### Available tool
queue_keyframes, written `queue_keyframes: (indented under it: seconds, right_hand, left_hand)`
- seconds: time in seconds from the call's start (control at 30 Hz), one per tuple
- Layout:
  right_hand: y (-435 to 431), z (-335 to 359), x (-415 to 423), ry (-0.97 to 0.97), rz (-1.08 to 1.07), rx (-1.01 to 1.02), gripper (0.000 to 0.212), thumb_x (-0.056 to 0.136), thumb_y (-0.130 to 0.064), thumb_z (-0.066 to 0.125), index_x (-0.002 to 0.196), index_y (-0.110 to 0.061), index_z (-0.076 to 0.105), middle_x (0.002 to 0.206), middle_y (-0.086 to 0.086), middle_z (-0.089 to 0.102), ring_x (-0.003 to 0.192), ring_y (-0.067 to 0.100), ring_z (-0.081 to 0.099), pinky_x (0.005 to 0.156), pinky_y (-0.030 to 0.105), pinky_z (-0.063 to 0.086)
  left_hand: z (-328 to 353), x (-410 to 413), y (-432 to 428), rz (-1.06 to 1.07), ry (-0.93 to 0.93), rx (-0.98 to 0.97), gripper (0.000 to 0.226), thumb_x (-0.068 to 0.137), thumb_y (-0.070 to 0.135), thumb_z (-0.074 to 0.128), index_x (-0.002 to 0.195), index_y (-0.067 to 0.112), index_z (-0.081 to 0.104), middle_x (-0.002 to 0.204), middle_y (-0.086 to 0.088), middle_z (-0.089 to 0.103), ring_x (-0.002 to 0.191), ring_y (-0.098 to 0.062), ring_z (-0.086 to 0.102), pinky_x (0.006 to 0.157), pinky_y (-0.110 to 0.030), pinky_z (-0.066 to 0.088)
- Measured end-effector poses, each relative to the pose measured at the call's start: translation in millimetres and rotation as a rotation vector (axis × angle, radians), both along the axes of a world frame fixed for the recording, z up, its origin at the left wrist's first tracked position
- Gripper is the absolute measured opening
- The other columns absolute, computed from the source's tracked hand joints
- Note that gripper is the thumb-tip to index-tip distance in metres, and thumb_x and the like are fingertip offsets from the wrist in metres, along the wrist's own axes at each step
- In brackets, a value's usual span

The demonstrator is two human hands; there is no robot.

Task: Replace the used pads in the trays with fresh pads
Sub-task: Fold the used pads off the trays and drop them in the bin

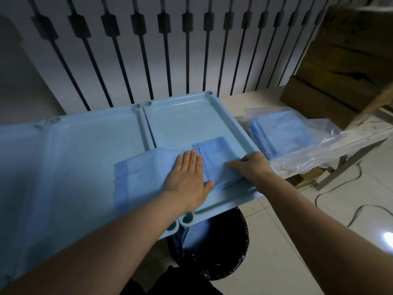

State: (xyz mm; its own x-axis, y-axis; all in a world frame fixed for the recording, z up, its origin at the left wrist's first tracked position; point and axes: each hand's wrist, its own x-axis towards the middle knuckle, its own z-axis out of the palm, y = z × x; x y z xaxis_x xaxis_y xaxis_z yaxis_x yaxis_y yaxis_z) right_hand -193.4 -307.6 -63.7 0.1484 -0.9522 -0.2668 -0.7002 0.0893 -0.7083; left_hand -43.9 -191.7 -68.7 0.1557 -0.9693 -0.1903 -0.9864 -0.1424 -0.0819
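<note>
The left hand (190,177) is pressing flat on a partly unfolded blue pad (138,177) lying across two trays (187,120), while the right hand (253,166) is gripping its folded part.

- trays (180,122): light blue moulded plastic, smooth, low sheen
- pad (146,169) in the trays: blue thin paper-like sheet, matt, creased
- bag (331,137) at tabletop's right edge: clear glossy plastic film, wrinkled
- tabletop (251,103): pale, matt, scuffed
- bin liner (231,252): black glossy plastic
- boxes (344,67): brown matt cardboard
</note>
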Motion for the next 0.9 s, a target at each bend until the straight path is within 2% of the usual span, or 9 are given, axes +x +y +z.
queue_keyframes:
  seconds: [0.07,0.23,0.37,0.5,0.6,0.67,0.73,0.83,0.9]
  right_hand:
    - [1,4,-3,-0.106,-0.026,-0.046,0.047,0.074,-0.029,0.081,0.056,-0.015,0.039,0.056,0.001,0.034,0.053,0.017,0.032,0.049,0.029,0.024]
    - [-2,18,-20,-0.16,-0.076,-0.158,0.033,0.078,-0.03,0.077,0.074,-0.002,0.06,0.064,0.008,0.053,0.062,0.025,0.052,0.054,0.03,0.042]
    - [4,26,-24,-0.095,-0.009,-0.271,0.029,0.083,-0.025,0.071,0.073,-0.002,0.056,0.063,0.006,0.052,0.065,0.025,0.053,0.06,0.035,0.045]
    - [22,33,-15,-0.014,0.102,-0.442,0.022,0.085,-0.025,0.068,0.085,-0.004,0.061,0.079,0.007,0.063,0.075,0.025,0.059,0.068,0.037,0.049]
    - [41,39,-1,0.054,0.17,-0.545,0.018,0.085,-0.029,0.067,0.09,-0.013,0.059,0.088,0.002,0.063,0.08,0.026,0.061,0.07,0.037,0.05]
    - [56,39,11,0.109,0.226,-0.61,0.019,0.083,-0.032,0.068,0.089,-0.015,0.059,0.094,0.005,0.064,0.085,0.029,0.062,0.07,0.037,0.048]
    - [71,33,24,0.143,0.337,-0.624,0.027,0.081,-0.041,0.069,0.09,-0.017,0.06,0.096,0.003,0.064,0.088,0.027,0.061,0.073,0.036,0.046]
    - [86,27,35,-0.01,0.426,-0.464,0.037,0.081,-0.055,0.064,0.092,-0.019,0.066,0.095,-0.006,0.067,0.09,0.014,0.061,0.082,0.032,0.047]
    - [82,29,33,-0.158,0.342,-0.386,0.03,0.087,-0.048,0.061,0.091,-0.019,0.068,0.093,-0.006,0.069,0.092,0.012,0.062,0.083,0.03,0.048]
  left_hand:
    - [2,0,8,-0.032,0.016,-0.025,0.074,0.1,0.052,0.014,0.15,0.003,-0.012,0.159,-0.013,-0.016,0.147,-0.025,-0.018,0.12,-0.043,-0.008]
    - [10,-9,0,-0.113,0.117,0.024,0.066,0.102,0.047,0.015,0.152,0.015,-0.014,0.159,-0.001,-0.022,0.145,-0.017,-0.022,0.119,-0.044,-0.009]
    - [-1,-22,-6,-0.106,0.143,0.067,0.066,0.102,0.045,0.019,0.153,0.017,-0.012,0.16,0.002,-0.02,0.146,-0.018,-0.021,0.119,-0.043,-0.01]
    - [8,-17,-4,-0.06,0.317,-0.056,0.059,0.102,0.037,0.031,0.153,0.012,0.016,0.162,-0.003,0.006,0.149,-0.019,0.0,0.121,-0.037,0.001]
    - [23,-8,2,0.229,0.78,-0.363,0.035,0.101,0.025,0.042,0.125,0.005,0.057,0.133,-0.016,0.056,0.123,-0.028,0.05,0.105,-0.035,0.036]
    - [31,-1,3,0.509,1.166,-0.463,0.024,0.1,0.023,0.042,0.091,0.011,0.059,0.1,-0.02,0.062,0.092,-0.026,0.06,0.087,-0.041,0.047]
    - [35,8,0,0.767,1.499,-0.449,0.023,0.1,0.03,0.042,0.093,0.012,0.056,0.096,-0.015,0.059,0.086,-0.025,0.062,0.083,-0.046,0.053]
    - [24,18,-4,0.898,1.48,-0.36,0.054,0.085,0.043,0.051,0.127,0.009,0.047,0.11,-0.016,0.063,0.096,-0.032,0.064,0.089,-0.044,0.053]
    - [20,18,-4,0.88,1.362,-0.314,0.056,0.077,0.035,0.057,0.127,0.012,0.046,0.115,-0.012,0.062,0.103,-0.031,0.061,0.094,-0.046,0.051]
